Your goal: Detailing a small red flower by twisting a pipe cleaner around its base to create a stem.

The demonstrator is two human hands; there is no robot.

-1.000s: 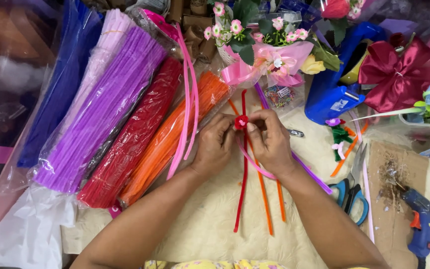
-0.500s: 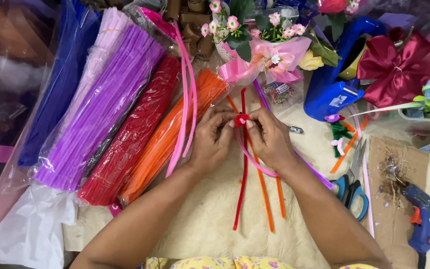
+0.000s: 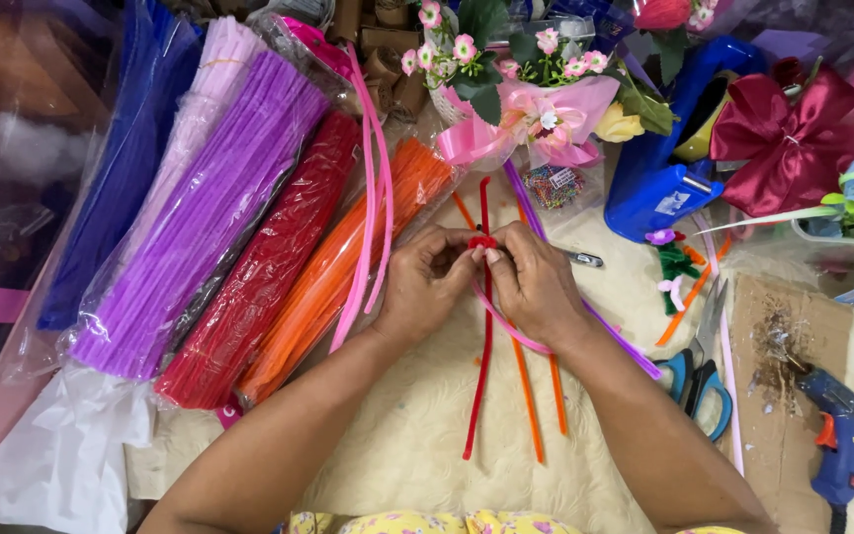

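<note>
Both hands, left hand (image 3: 427, 282) and right hand (image 3: 531, 282), are pinched together on a small red coil at the far part of the red pipe cleaner (image 3: 481, 366) lying mid-table, which looks light, fuzzy and easily bent, so it is probably best gripped just beside the coil.

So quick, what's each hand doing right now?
Left hand: closed, pinching the red pipe cleaner.
Right hand: closed on the same pipe cleaner.
</note>
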